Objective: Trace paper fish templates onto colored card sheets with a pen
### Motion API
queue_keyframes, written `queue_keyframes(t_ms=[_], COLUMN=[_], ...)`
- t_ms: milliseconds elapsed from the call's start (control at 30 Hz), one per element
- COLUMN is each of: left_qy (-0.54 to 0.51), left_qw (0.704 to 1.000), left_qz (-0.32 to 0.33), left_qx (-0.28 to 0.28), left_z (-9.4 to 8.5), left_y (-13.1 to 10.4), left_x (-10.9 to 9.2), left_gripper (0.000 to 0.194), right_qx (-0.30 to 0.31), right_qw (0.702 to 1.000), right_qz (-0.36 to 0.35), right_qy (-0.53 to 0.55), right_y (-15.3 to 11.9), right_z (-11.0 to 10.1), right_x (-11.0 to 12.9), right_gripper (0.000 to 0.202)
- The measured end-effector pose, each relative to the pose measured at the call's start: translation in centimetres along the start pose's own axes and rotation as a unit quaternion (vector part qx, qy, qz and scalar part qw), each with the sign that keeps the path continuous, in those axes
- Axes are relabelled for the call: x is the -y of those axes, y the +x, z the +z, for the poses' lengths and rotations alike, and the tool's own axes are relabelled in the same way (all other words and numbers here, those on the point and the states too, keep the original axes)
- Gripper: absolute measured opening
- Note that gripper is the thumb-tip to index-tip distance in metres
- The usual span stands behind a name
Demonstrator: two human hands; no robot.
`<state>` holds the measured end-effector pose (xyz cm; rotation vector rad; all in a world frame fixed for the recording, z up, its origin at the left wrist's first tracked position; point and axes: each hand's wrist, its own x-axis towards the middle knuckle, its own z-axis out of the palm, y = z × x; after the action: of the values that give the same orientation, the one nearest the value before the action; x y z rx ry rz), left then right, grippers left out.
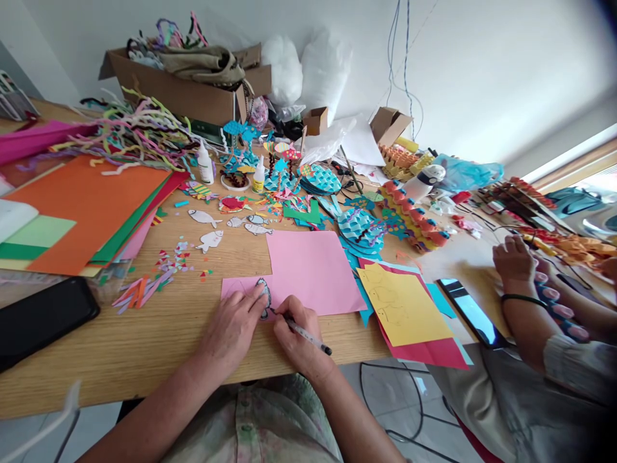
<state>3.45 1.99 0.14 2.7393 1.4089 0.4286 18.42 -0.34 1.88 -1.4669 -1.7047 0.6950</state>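
Left fingers (247, 301) partly hide the fish cutout (266, 299).

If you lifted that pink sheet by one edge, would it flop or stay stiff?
The pink sheet looks paper-thin, so it would probably sag and feel light. The fish cutout on it seems held only by the left hand, so it might slide off.

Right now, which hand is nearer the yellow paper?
Right. The right hand, gripping a pen, is left of the yellow paper, apart from it; the left hand, fingers on a fish cutout, is farther left.
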Motion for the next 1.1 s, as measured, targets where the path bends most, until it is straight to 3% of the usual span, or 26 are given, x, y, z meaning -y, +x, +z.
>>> queue_keyframes(t_ms=[1100], left_qy=[-0.004], left_qw=[1.0], left_qz=[0.003], left_qx=[0.006], left_z=[-0.11], left_y=[0.05], left_x=[0.0], left_gripper=[0.034], right_qx=[0.018], right_qw=[0.999], right_qz=[0.021], right_qy=[0.025], right_y=[0.15], right_z=[-0.09], right_x=[0.42], right_gripper=[0.007])
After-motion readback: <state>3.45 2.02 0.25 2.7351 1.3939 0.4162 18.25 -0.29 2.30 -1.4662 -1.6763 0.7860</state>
